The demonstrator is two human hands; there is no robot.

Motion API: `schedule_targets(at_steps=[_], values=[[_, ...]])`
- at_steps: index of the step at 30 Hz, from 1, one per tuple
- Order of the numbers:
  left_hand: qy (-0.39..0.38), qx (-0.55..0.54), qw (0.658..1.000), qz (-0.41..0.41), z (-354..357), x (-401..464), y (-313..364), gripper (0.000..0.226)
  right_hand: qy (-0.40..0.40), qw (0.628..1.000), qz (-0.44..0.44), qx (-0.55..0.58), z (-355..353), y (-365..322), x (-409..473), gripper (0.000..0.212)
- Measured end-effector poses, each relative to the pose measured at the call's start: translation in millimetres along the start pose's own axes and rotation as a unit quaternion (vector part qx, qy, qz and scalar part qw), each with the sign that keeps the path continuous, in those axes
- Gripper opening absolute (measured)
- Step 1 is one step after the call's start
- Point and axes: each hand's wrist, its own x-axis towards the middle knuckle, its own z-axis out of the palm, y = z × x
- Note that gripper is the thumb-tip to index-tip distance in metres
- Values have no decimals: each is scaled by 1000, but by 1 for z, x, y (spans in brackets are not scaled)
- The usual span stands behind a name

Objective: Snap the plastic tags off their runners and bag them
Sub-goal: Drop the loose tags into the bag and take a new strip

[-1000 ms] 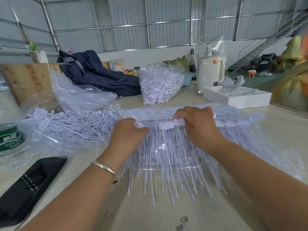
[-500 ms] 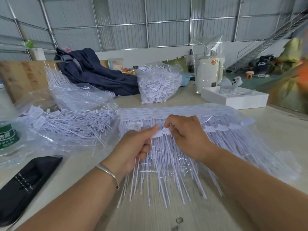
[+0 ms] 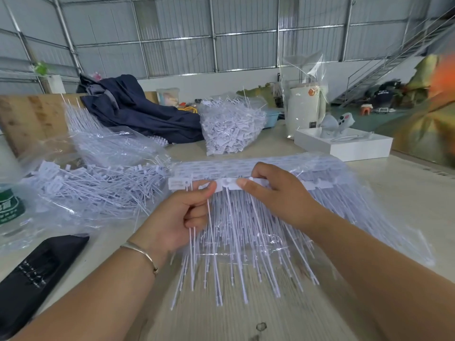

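Observation:
A strip of white plastic tags (image 3: 227, 185) still joined on its runner is held up above a stack of tag strips (image 3: 246, 166) lying in clear wrap on the table. My left hand (image 3: 182, 217) pinches the strip's left part, thumb on top, with a few thin tails passing between its fingers. My right hand (image 3: 278, 195) grips the strip just to the right, thumb pressed near the middle. Long white tails (image 3: 234, 254) hang down toward me. A clear bag of loose tags (image 3: 231, 126) stands behind.
A heap of loose tags on plastic film (image 3: 93, 185) lies at the left. A dark blue jacket (image 3: 138, 112), a white box (image 3: 344, 143) and a white canister (image 3: 304, 112) sit at the back. A black pouch (image 3: 37, 267) and a bottle (image 3: 9, 207) are near left.
Both hands have lifted one strip off the stack and drawn closer together; my left thumb now pinches it beside my right thumb. The strip's left end now sticks out past my left hand.

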Motion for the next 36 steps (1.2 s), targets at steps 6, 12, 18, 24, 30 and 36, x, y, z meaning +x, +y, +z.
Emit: schedule_targets(at_steps=[6, 12, 18, 24, 30, 36], values=[[-76, -67, 994, -27, 1, -2, 0, 41, -31, 989, -32, 143, -1, -4, -5, 41], [-116, -84, 987, -68, 11, -1, -9, 35, -85, 989, -96, 69, 13, -8, -8, 41], [-66, -59, 995, -40, 11, 3, -8, 14, -13, 986, -144, -86, 10, 0, -3, 24], [-39, -44, 998, -14, 0, 4, -3, 15, 2, 995, -84, -50, 0, 4, -2, 26], [32, 44, 998, -32, -4, 9, -6, 16, -5, 999, 18, 50, 0, 16, 1, 24], [47, 92, 994, -23, -5, 11, -9, 16, 17, 996, 36, 84, -2, 18, 5, 29]])
